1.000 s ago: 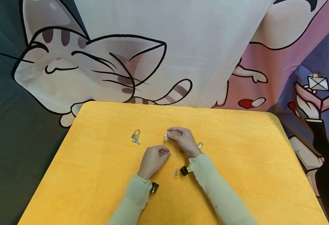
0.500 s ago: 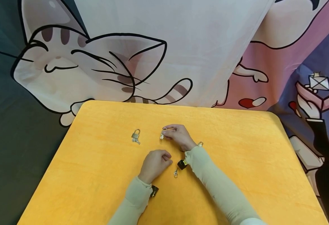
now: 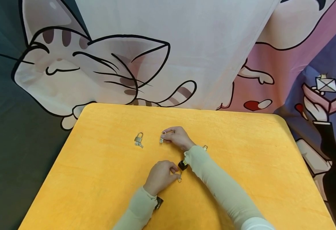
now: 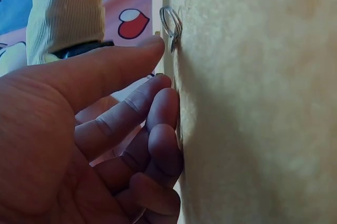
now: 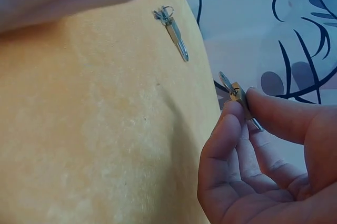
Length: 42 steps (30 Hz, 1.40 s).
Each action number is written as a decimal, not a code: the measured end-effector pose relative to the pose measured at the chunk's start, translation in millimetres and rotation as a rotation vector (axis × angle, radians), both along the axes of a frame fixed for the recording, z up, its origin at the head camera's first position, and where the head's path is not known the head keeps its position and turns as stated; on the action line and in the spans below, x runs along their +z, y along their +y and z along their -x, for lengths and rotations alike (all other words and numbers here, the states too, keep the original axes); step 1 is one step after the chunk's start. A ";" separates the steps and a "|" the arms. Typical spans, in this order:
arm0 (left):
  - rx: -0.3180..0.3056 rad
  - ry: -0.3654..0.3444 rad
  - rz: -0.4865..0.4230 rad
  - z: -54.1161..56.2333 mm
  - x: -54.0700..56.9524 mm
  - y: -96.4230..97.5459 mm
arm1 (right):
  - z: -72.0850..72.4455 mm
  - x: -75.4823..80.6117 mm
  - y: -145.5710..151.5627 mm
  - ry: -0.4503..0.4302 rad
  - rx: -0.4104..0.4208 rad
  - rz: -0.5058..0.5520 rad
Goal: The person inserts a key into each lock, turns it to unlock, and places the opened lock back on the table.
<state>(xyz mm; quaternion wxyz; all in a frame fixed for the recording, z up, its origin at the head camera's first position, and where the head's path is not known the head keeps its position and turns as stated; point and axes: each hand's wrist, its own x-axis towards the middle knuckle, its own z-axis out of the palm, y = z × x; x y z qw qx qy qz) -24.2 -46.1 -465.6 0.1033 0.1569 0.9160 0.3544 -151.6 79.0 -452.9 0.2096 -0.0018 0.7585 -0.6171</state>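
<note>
My right hand (image 3: 177,138) pinches a small brass padlock (image 5: 239,97) between thumb and fingers, above the far middle of the table. A key (image 5: 225,81) sticks out of the padlock's end. My left hand (image 3: 161,176) is low over the table nearer the front, thumb stretched out and fingers bent, with a gap between them. Right by its thumb tip lies a ring with keys (image 4: 171,24), which appears small beside the hand in the head view. A second padlock (image 3: 138,139), with several keys at its lower end, lies left of my right hand.
Another padlock (image 3: 205,147) shows partly from behind the right sleeve (image 3: 213,179). Black wrist cameras sit under both cuffs. The yellow table (image 3: 99,179) ends at a cloth backdrop (image 3: 213,64) with cartoon cats.
My right hand has moved left with the padlock, toward the one lying on the table. My left hand has come down and right to the key ring.
</note>
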 end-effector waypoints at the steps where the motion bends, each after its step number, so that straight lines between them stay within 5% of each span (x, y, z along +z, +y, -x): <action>1: -0.002 -0.003 0.003 -1.1 0.0 0.6 | 0.9 -0.2 -1.4 -0.004 0.003 -0.001; 15: 0.017 0.009 0.064 -12.2 4.2 10.9 | 10.8 -11.1 -14.7 -0.023 0.026 -0.016; 27: 0.050 0.020 0.086 -13.0 0.0 13.9 | 13.4 -11.3 -25.2 0.104 0.065 -0.189; 42: 0.076 0.034 0.114 -13.1 2.4 14.3 | 13.8 -10.2 -27.4 0.162 0.092 -0.361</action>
